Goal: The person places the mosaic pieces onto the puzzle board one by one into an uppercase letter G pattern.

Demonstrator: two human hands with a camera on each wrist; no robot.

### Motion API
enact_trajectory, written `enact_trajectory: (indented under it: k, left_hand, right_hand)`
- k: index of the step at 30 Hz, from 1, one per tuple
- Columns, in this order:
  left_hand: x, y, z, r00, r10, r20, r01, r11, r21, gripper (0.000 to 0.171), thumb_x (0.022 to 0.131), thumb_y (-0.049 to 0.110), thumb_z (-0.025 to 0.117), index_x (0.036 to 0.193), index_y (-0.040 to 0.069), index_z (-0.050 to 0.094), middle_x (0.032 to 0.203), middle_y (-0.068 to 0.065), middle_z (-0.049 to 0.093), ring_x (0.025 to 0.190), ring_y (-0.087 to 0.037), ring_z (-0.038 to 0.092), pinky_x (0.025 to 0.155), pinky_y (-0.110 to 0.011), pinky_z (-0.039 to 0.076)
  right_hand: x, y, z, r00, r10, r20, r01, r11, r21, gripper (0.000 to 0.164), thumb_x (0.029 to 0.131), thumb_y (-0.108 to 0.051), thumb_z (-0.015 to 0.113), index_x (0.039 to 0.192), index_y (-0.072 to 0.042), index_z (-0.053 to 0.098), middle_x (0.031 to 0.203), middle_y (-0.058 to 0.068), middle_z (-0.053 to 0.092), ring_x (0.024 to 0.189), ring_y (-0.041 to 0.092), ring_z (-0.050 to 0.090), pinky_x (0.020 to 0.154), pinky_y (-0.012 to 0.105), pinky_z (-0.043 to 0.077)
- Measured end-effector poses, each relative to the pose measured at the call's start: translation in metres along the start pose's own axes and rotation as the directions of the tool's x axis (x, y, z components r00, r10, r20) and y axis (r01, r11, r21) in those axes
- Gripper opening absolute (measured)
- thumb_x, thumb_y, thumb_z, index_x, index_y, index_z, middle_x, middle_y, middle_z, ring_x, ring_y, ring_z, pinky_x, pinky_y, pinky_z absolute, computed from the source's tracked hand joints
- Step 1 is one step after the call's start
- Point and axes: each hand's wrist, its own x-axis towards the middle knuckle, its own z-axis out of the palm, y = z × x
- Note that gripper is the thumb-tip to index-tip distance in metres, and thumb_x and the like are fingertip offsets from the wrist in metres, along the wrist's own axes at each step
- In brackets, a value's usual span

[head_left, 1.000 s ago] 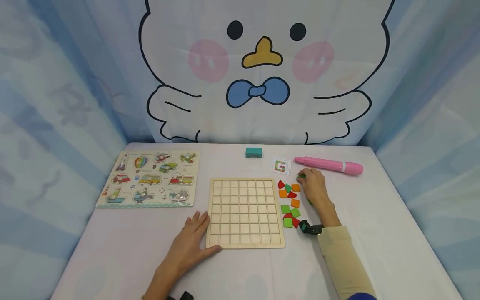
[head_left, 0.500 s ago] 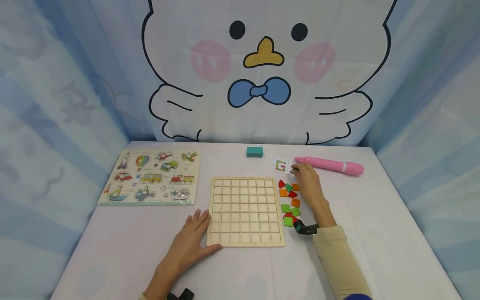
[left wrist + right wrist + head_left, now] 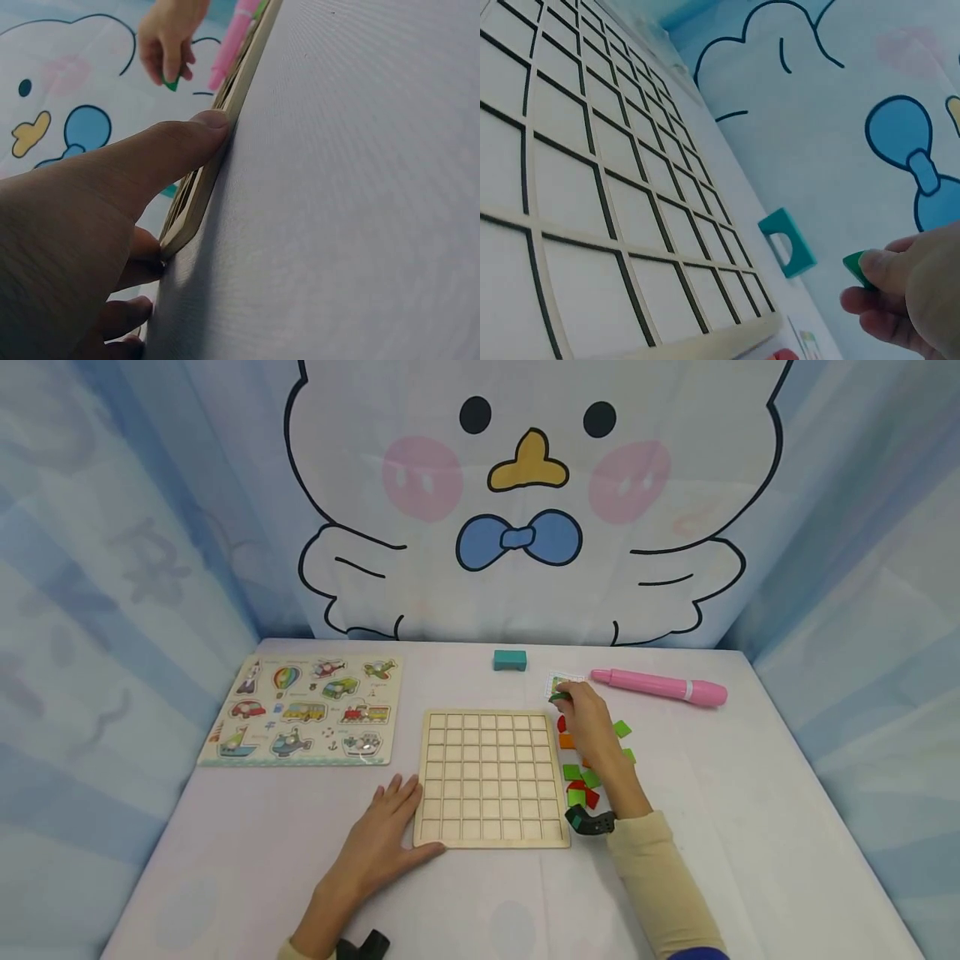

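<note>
My right hand (image 3: 592, 727) pinches a small dark green piece (image 3: 855, 266) with a pointed corner between thumb and fingertips. In the head view it is above a little pattern card (image 3: 556, 680) and partly covers it. My left hand (image 3: 378, 843) rests at the lower left corner of a wooden grid board (image 3: 492, 777), fingers along its left side. Its thumb lies on the board's front edge in the left wrist view. Beside the board's right side lie loose orange squares (image 3: 567, 741), green squares (image 3: 572, 772) and red pieces (image 3: 592, 798), some hidden by the right hand.
A pink marker-shaped stick (image 3: 660, 687) lies at the back right. A teal arch block (image 3: 510, 661) stands behind the board. To the left lies a vehicle picture puzzle (image 3: 300, 710). A printed curtain (image 3: 517, 602) hangs behind the table.
My right hand has moved left from beside the loose pieces to above the card, carrying the dark green piece. Green squares right of it have come into view. The left hand stays in place.
</note>
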Motion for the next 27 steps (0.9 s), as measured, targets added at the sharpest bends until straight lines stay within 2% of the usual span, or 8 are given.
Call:
enact_trajectory:
  k: [7,14,21,27]
  left_hand:
    - [0.000,-0.001,0.000,1.000,-0.001,0.007,0.001,1.000,-0.001,0.093,0.079,0.060,0.076,0.145,0.001,0.050,0.156,-0.013,0.045,0.149,-0.035,0.036,0.125,-0.051,0.030]
    - [0.001,0.000,0.000,1.000,0.004,-0.008,-0.003,1.000,0.010,0.093,0.078,0.060,0.077,0.145,0.001,0.051,0.155,-0.013,0.047,0.148,-0.034,0.038,0.124,-0.051,0.031]
    - [0.001,0.000,0.001,1.000,-0.005,0.012,0.005,1.000,-0.028,0.094,0.078,0.059,0.078,0.146,0.001,0.049,0.156,-0.013,0.045,0.148,-0.030,0.038,0.126,-0.048,0.028]
    - [0.000,0.000,0.002,1.000,0.001,0.008,-0.001,0.998,-0.062,0.095,0.078,0.057,0.079,0.146,-0.001,0.048,0.157,-0.014,0.043,0.149,-0.030,0.037,0.126,-0.046,0.027]
  right_hand:
    - [0.002,-0.012,0.017,0.998,-0.069,-0.001,0.069,0.997,0.018,0.020,0.098,-0.008,0.062,0.115,0.004,0.063,0.108,0.018,0.064,0.094,0.028,0.065,0.080,0.040,0.059]
    - [0.003,-0.018,0.034,0.993,-0.119,0.017,0.118,0.992,0.032,0.018,0.098,-0.006,0.063,0.114,0.001,0.066,0.103,0.014,0.063,0.088,0.023,0.061,0.076,0.036,0.058]
    - [0.005,-0.029,0.046,0.991,-0.130,0.044,0.128,0.991,0.048,0.018,0.099,-0.004,0.060,0.114,0.003,0.066,0.106,0.017,0.065,0.090,0.026,0.062,0.078,0.036,0.059]
    - [0.004,-0.042,0.058,0.989,-0.138,0.061,0.136,0.990,0.038,0.016,0.098,-0.005,0.062,0.113,0.000,0.066,0.107,0.014,0.066,0.092,0.023,0.064,0.082,0.037,0.061]
